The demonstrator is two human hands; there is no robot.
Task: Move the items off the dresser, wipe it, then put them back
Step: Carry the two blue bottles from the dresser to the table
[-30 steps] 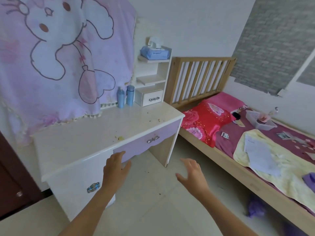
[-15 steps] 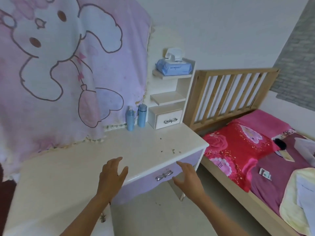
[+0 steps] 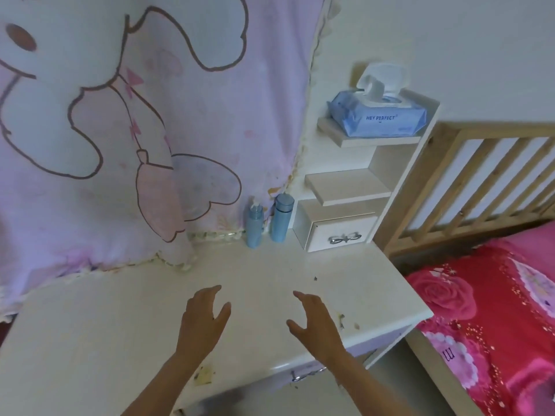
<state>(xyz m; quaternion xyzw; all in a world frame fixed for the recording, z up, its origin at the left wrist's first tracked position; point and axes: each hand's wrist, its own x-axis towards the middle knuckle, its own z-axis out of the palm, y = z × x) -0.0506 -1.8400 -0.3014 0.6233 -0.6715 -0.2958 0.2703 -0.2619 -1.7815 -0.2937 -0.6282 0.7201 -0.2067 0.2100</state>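
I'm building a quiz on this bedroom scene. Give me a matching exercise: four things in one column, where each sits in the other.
1 wipes pack
2 pump bottle
3 small drawer
4 crumbs

A near the front right edge of the dresser
B on the top shelf
C beside the blue flask
D under the lower shelf

Pairs: 1-B, 2-C, 3-D, 4-A

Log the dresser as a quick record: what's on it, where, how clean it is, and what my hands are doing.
dresser top: white
dirt: crumbs and a stain near the front edge
pump bottle: blue, upright at the back
capped bottle: blue, upright, beside the pump bottle
wipes pack: top shelf, one sheet pulled up
left hand: open, empty, over the top
right hand: open, empty, over the top
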